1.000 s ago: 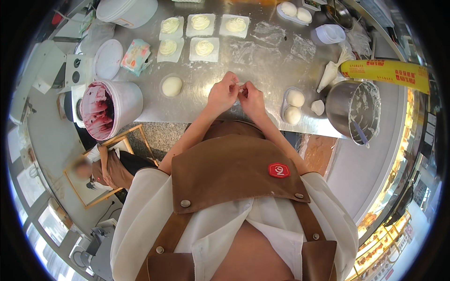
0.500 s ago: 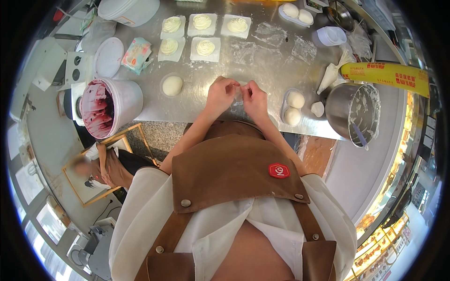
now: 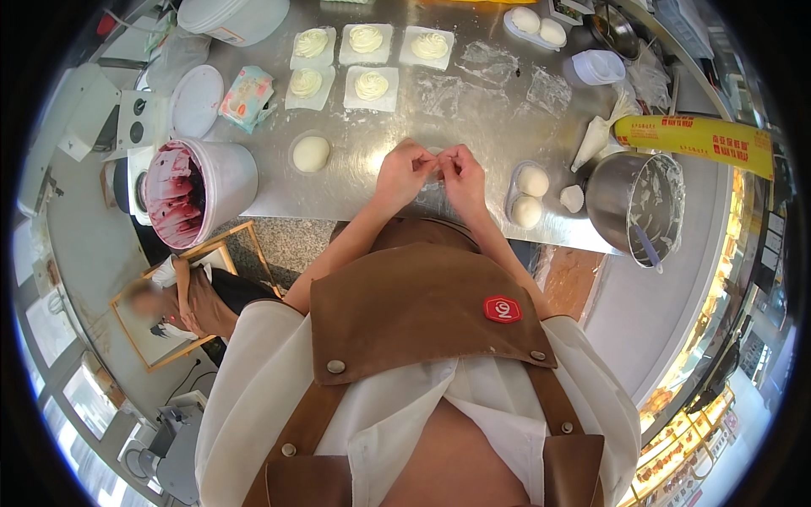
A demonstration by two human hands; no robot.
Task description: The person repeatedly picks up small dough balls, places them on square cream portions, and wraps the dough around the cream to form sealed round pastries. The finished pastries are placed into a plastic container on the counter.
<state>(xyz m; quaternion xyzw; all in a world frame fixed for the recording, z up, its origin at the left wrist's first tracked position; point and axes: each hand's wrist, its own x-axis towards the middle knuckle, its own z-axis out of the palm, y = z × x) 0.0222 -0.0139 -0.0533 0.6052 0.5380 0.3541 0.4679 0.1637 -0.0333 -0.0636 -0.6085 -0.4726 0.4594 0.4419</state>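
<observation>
Nearest is the brown apron (image 3: 422,313) over a white shirt. Just beyond its bib, the left hand (image 3: 404,173) and right hand (image 3: 463,176) meet over the near edge of the steel surface (image 3: 473,110). Their fingers (image 3: 427,156) are pressed together tip to tip, pinching a small piece of clear film (image 3: 439,156) between them; it is too small and hidden to tell its long axis or which way it points. Half a second ago the hands sat in the same place, pinching likewise; only the view has shifted slightly.

Right of the hands, a clear tray (image 3: 528,194) holds two white balls, with a metal bowl (image 3: 638,203) further right. Left of the hands lies a single ball (image 3: 310,154) on film, then a white bucket (image 3: 198,190) smeared dark red inside.

Farther out, five white squares (image 3: 372,84) each carry a cream swirl, in two rows. Left of them lies a soft pastel packet (image 3: 247,97) beside a round white lid (image 3: 196,100). At far right a long yellow box (image 3: 697,139) with a red band lies crosswise, a piping bag (image 3: 600,135) near its left end.
</observation>
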